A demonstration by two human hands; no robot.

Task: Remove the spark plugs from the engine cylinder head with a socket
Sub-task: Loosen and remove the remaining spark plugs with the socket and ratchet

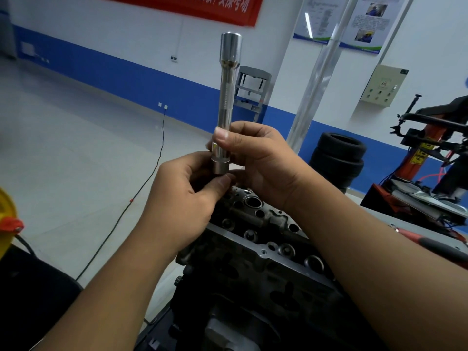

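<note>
Chrome socket (226, 102) upright above cylinder head (263, 239); right hand (255, 160) grip clamped on shaft, left hand (187, 196) pinching lower end

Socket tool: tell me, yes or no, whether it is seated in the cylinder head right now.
No: both hands hold the socket tool upright in the air above the cylinder head.

socket (226, 97): upright, above the cylinder head (266, 239)
left hand (182, 206): at its lower end
right hand (263, 163): just right, higher
stacked tyres (338, 158): behind, right
cable (141, 183): on floor, left
</note>
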